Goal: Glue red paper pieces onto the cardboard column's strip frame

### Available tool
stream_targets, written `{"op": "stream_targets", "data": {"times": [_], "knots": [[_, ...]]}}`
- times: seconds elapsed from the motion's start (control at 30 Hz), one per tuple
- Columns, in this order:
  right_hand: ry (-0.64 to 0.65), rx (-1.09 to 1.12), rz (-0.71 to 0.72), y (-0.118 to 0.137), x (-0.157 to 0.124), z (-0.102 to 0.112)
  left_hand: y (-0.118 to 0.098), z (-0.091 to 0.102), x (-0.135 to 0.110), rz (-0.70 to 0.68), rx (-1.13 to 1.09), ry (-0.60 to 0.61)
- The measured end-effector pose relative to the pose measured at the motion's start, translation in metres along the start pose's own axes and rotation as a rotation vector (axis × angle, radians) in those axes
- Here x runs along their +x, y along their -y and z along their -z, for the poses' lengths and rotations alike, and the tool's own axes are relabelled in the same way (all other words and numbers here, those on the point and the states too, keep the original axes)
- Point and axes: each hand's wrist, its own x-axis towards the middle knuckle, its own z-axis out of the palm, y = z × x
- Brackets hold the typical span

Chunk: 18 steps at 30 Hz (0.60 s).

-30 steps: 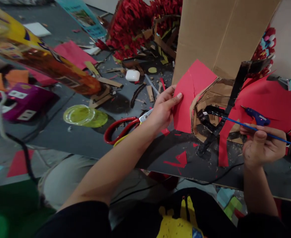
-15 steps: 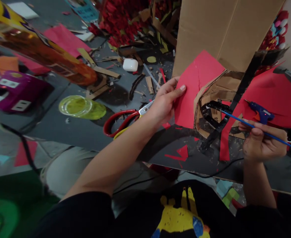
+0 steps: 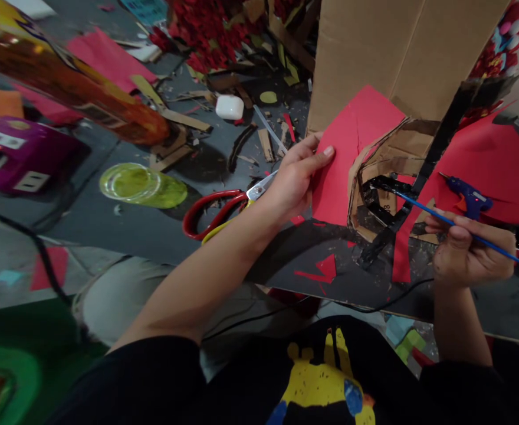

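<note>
My left hand (image 3: 301, 177) pinches the edge of a red paper sheet (image 3: 361, 127) between thumb and fingers. The sheet lies against a ring-shaped cardboard piece (image 3: 412, 144), whose inner parts and long slanting strip (image 3: 447, 130) are black. My right hand (image 3: 474, 251) grips a thin blue paintbrush (image 3: 427, 211) like a pen. Its tip is on or close to the black part inside the ring; exact contact is hard to see. Red-handled scissors (image 3: 210, 212) lie beside my left forearm. A blue glue gun (image 3: 474, 198) rests on red paper just above my right hand.
A tall cardboard panel (image 3: 365, 53) stands behind the ring. To the left are a yellow-green cup (image 3: 144, 186), a bottle of orange liquid (image 3: 95, 106), a purple power socket block (image 3: 32, 156) and a white case (image 3: 229, 107). Scraps litter the dark table (image 3: 86, 218); a black cable hangs at its edge.
The whole view has shifted slightly. Both hands keep their grips, and the brush tip stays at nearly the same black area inside the ring.
</note>
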Motion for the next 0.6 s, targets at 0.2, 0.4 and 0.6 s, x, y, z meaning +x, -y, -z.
{"op": "stream_targets", "data": {"times": [0.2,0.4,0.6], "knots": [[0.038,-0.028,0.044,-0.001,0.000,0.002,-0.001,-0.001,0.000,-0.010,-0.020,0.017],[0.009,-0.019,0.042,-0.008,-0.005,0.001,-0.001,-0.001,-0.002,-0.024,-0.148,0.085],[0.009,-0.017,0.020,-0.012,-0.005,0.004,-0.002,0.002,-0.002,-0.034,-0.196,0.102]]}}
